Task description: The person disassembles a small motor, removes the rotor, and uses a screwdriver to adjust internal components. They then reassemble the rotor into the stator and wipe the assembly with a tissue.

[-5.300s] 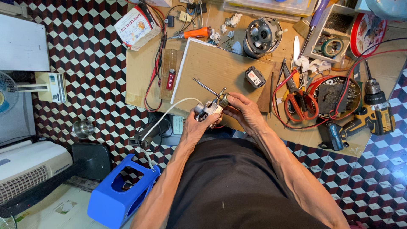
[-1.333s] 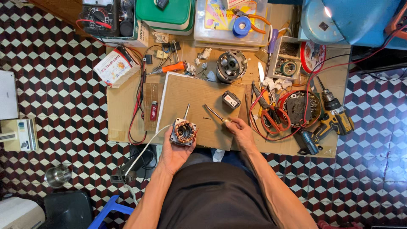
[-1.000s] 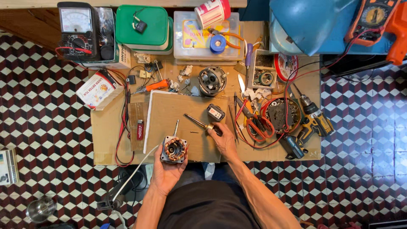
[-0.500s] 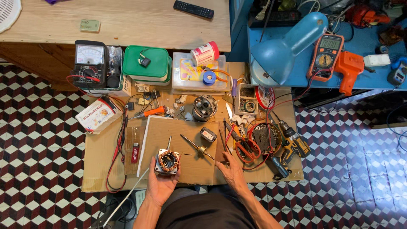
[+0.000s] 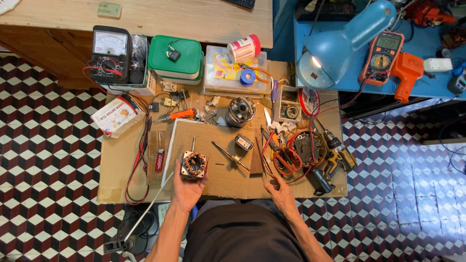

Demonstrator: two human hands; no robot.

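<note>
Head view is showing my left hand (image 5: 187, 187) gripping the motor stator (image 5: 193, 164) over the cardboard sheet (image 5: 213, 145). My right hand (image 5: 280, 190) is resting open beside the red-handled pliers (image 5: 284, 160), holding nothing.

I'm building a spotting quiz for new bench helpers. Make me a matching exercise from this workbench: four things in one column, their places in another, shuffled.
Things:
1. motor stator
2. desk lamp
3. analog meter
4. scissors

Places:
A. far left, on a white box
B. in the left hand
C. just beyond the right hand
D. lit, at the blue table's edge

Pairs: 1-B, 2-D, 3-A, 4-C
</note>
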